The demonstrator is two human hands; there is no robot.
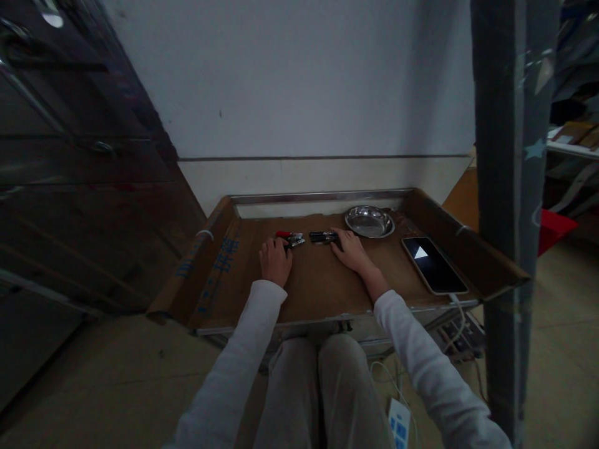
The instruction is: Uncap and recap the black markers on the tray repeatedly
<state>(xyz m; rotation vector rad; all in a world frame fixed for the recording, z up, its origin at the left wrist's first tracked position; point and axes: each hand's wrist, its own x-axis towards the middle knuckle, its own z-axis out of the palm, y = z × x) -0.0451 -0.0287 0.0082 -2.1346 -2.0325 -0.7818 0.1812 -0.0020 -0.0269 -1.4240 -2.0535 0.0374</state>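
My left hand (275, 262) rests on the cardboard left of the middle, fingers curled over the near ends of a small group of slim pens (296, 241). One in that group is red; the others look black with shiny silvery ends. Just to the right lies a second group of slim black pens (322, 237), side by side. Their right ends sit between the thumb and fingers of my right hand (350, 249). A narrow gap separates the two groups. The exact kind of these pens is hard to make out, and my fingers hide part of them.
A shiny metal dish (369, 222) stands behind my right hand. Farther right lies a phone (434, 265) with a white cable plugged in. Brown cardboard (322, 287) covers the table and rises at both sides. A wrapped grey post (510, 187) stands at the right.
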